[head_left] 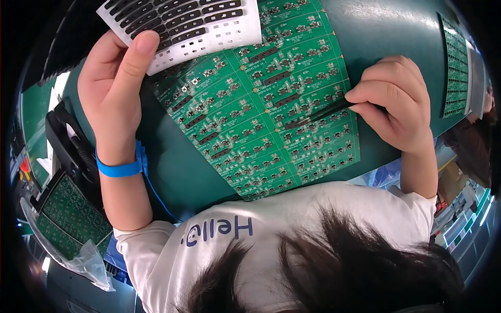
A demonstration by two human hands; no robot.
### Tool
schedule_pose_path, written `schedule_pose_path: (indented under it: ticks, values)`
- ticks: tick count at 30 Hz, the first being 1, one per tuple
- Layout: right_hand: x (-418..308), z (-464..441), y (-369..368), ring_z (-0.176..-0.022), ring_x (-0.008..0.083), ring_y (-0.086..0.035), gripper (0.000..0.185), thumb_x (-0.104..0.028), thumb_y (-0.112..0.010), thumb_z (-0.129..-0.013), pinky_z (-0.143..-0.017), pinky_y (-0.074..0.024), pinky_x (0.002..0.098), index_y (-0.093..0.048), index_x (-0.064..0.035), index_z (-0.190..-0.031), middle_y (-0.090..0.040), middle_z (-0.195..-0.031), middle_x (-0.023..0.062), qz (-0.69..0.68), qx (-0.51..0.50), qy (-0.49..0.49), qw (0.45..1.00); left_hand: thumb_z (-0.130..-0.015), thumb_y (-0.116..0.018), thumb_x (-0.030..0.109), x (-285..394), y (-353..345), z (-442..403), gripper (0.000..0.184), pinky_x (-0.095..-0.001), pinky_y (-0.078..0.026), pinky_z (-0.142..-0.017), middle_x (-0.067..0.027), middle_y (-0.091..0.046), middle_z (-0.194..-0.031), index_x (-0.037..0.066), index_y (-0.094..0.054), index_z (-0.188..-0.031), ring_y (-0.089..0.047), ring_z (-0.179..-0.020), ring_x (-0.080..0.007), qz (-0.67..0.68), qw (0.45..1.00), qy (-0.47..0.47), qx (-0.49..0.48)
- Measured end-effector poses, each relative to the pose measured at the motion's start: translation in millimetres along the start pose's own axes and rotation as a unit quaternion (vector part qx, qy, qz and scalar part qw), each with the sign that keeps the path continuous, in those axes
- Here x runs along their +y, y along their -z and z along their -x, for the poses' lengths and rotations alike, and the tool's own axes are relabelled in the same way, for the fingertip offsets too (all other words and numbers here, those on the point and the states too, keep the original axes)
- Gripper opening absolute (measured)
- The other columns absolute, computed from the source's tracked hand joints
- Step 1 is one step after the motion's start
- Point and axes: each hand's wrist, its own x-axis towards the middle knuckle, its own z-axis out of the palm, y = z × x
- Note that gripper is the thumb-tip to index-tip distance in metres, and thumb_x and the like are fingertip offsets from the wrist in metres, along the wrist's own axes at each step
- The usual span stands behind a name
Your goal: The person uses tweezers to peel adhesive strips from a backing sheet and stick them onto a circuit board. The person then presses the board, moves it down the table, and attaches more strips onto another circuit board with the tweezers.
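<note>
Tweezers (329, 110) pinched in the right hand (395, 101) reach a strip (289, 125) on the board (245, 109) by the table's (169, 180) near edge, seemingly needing steady alignment, while the left hand's fingers (136, 60) grip the sheet (222, 40).

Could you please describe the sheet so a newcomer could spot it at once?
Find the large green circuit panel on the table. Over its far end, the left hand holds the sheet. Unlike the green panel, it is white, with rows of black strips.

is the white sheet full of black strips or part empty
Part empty: the white sheet has bare cutout rows below its black strips.
</note>
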Motion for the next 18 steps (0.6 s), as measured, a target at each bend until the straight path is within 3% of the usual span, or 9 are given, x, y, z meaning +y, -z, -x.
schedule_pose_path:
  ticks: [11, 18]
  values:
    - [-1, -1, 1, -0.072, 0.0256, -0.057, 0.025, -0.011, -0.079, -0.065, -0.065, -0.0455, 0.0352, -0.068, -0.0058, -0.087, -0.06, -0.083, 0.0069, 0.014, 0.004, -0.005, 1.0, -0.098, -0.058, 0.011, -10, 8, 2, 0.029, -0.0289, -0.046, -0.096, -0.0134, -0.065, -0.116, -0.008, -0.059, -0.119, -0.061, -0.104, -0.016, 0.047, 0.998, -0.013, 0.037]
    - [-3, -1, 1, -0.072, 0.0258, -0.057, 0.025, -0.011, -0.079, -0.065, -0.065, -0.0454, 0.0349, -0.068, -0.0064, -0.087, -0.061, -0.084, 0.0063, 0.024, 0.004, -0.004, 1.0, -0.098, -0.057, 0.009, 0, 2, 1, 0.028, -0.0291, -0.047, -0.095, -0.0142, -0.065, -0.115, -0.009, -0.058, -0.119, -0.062, -0.103, -0.0166, 0.003, 1.0, -0.002, -0.002]
